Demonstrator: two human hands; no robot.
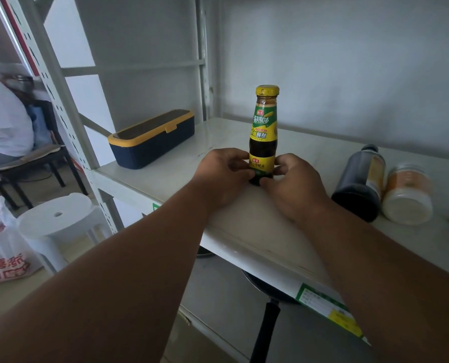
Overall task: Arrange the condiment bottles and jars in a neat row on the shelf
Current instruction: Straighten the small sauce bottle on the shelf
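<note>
Forearms: two bare arms reach forward from the bottom edge toward the white metal shelf point(257, 226).
Below the shelf: a black frying pan with a long black handle point(266, 328) sits on the lower level, partly hidden by the shelf edge.
Left hand point(223, 176): fingers curled around the lower left side of the bottle, gripping it.
Right hand point(294, 184): fingers curled around the lower right side of the same bottle, thumb near its base.
Held bottle: a dark glass sauce bottle with a yellow cap and green-and-yellow label point(264, 134) stands upright on the shelf, near the middle, clamped between both hands.
Right of the hands: a large dark plastic bottle point(359, 184) lies on its side, base toward the camera; touching it on its right lies a clear jar of pale orange contents point(407, 195), also on its side.
Left rear of shelf: a navy rectangular box with a yellow-rimmed lid point(152, 138), well apart from the bottle.
Floor at left: a white round plastic stool point(58, 218) and a white plastic bag with red print point(3, 260).
Behind: a pale wall.
</note>
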